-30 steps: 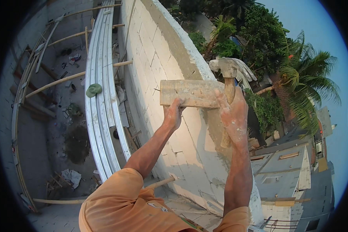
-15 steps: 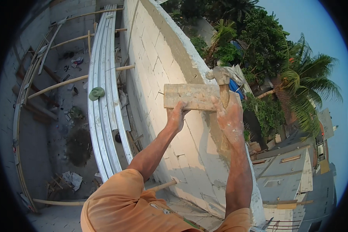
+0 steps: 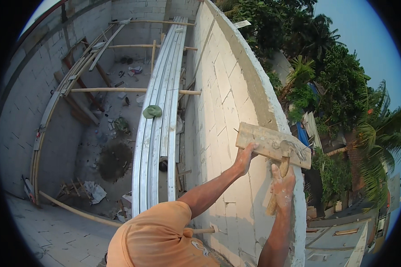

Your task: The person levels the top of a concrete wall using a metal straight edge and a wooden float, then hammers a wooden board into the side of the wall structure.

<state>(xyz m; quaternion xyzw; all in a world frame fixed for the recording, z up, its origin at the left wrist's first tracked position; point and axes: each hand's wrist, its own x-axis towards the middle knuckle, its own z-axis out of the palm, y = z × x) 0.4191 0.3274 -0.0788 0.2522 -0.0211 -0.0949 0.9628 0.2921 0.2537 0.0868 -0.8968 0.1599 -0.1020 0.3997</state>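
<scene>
The right hand [image 3: 284, 187], forearm rising from 6 o'clock, has its grip curled round a hammer [image 3: 284, 165]; it now sits below the board [image 3: 258, 139], where earlier its thumb pressed the board's end. The left hand [image 3: 246, 160], reaching in from 8 o'clock, pinches the lower edge. The board, level before, now tilts, its 3 o'clock end lower, the hammer's head before that end; contact cannot be told. Behind runs the wall [image 3: 227, 178]. Open room separates the left hand from metal channels [image 3: 151, 147] at 9 o'clock; trees [image 3: 343, 75] stand at 1 o'clock.
</scene>
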